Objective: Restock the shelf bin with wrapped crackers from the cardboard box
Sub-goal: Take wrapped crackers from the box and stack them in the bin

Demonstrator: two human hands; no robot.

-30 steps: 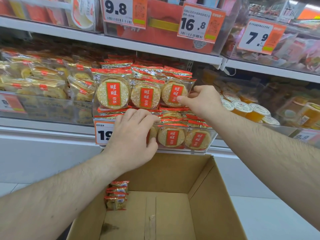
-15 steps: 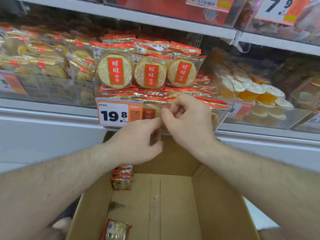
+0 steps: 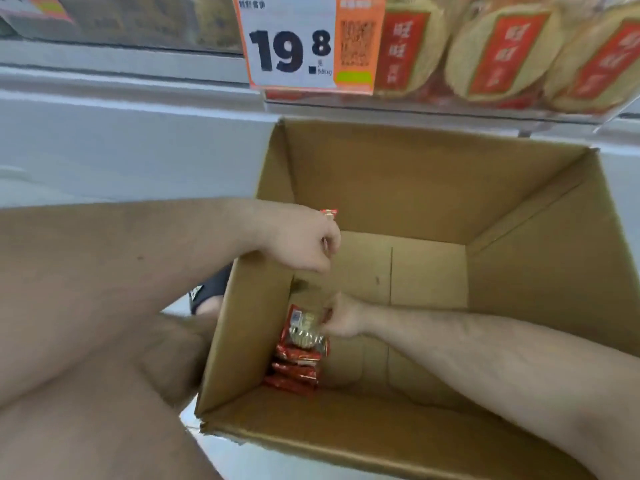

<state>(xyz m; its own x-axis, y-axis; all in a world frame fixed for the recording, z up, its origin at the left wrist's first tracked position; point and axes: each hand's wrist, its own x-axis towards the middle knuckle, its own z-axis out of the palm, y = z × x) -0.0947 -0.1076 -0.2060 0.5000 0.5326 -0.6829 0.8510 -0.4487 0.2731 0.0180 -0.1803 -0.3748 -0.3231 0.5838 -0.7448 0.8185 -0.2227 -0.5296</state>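
Few packs (image 3: 298,362) remain, stacked against the left wall of the box (image 3: 519,244), lower centre of the frame. The right hand (image 3: 341,320) pinches the top pack (image 3: 304,329) by its edge. The left hand (image 3: 304,242), higher up, is curled round another pack (image 3: 329,213), mostly hidden. Packs look light, with slick, crinkly film over brittle crackers; best held lightly by the sealed edges. The bin (image 3: 450,105) sits upper right.

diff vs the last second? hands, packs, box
Both hands dropped from the shelf bin into the cardboard box. Right hand now grips the top cracker pack of the stack; left hand pinches another pack. Price tag and bin stock unchanged.
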